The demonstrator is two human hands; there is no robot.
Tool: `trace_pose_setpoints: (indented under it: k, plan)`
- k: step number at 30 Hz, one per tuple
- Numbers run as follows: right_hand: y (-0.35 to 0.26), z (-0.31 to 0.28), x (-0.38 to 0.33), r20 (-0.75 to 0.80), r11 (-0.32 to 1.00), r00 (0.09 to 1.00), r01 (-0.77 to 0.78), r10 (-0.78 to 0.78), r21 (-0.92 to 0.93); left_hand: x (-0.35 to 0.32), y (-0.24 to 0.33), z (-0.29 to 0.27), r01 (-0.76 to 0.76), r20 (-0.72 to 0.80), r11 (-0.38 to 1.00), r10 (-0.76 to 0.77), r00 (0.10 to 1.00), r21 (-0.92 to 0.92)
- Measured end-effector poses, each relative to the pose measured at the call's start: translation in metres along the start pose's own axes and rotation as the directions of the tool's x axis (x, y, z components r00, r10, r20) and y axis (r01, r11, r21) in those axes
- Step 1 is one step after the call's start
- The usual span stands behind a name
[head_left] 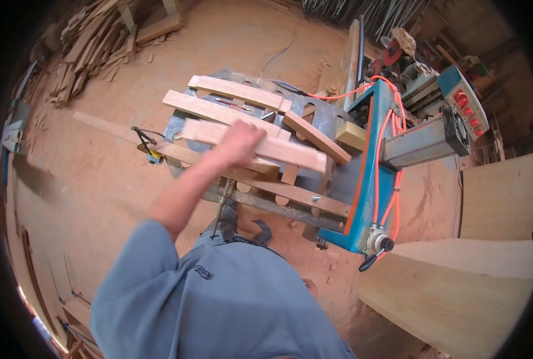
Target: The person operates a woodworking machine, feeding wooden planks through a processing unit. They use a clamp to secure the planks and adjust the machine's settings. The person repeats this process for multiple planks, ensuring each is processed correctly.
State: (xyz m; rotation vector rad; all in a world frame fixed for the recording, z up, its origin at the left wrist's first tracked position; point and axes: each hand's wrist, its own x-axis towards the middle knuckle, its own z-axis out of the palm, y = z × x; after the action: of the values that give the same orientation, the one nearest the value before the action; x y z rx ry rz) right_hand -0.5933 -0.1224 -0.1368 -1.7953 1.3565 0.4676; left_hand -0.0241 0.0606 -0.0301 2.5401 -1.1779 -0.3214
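Observation:
My left hand (242, 143) is closed over a pale wooden slat (296, 154), gripping it near the middle. The slat is slightly blurred and lies above other wooden pieces on a metal machine table (341, 113). Just beyond it are a similar wooden slat (188, 106), a curved wooden piece (242, 91) and an angled wooden piece (317, 139). A pen-like stick (233, 105) rests between two of them. Low beside my shirt, only a bit of my right hand (309, 287) shows; its fingers are mostly hidden.
A teal machine frame (368, 161) with a pneumatic cylinder (419, 140), orange hoses and a valve lever (371, 260) stands at the right. A yellow tape measure (154, 157) sits on the near left. Offcuts (87, 48) pile up far left; large boards (457, 281) stand lower right.

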Motion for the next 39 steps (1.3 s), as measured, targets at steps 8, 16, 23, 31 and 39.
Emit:
trace_pose_setpoints:
  k: [8, 16, 23, 31, 39]
  plan:
    - [0.112, 0.050, 0.010, 0.082, 0.985, 0.991, -0.094, 0.107, -0.147, 0.082, -0.171, -0.033, 0.204, -0.179, 0.979, -0.201, 0.963, -0.002]
    - [0.128, 0.047, -0.016, 0.051, 0.986, 0.985, -0.166, 0.165, 0.004, 0.140, -0.225, 0.034, 0.279, -0.002, 0.960, -0.279, 0.960, 0.007]
    - [0.049, 0.047, -0.014, -0.034, 0.997, 0.999, -0.038, 0.036, -0.060, 0.106, -0.185, 0.039, 0.159, -0.170, 0.986, -0.147, 0.974, 0.057]
    - [0.024, 0.042, 0.001, -0.002, 0.999, 0.999, -0.042, 0.042, 0.004, 0.043, -0.152, 0.056, -0.028, -0.098, 0.989, 0.043, 0.994, 0.143]
    - [0.026, 0.023, -0.006, 0.036, 0.997, 0.997, -0.075, 0.074, 0.033, 0.039, -0.074, -0.148, -0.057, -0.732, 0.911, -0.290, 0.617, -0.409]
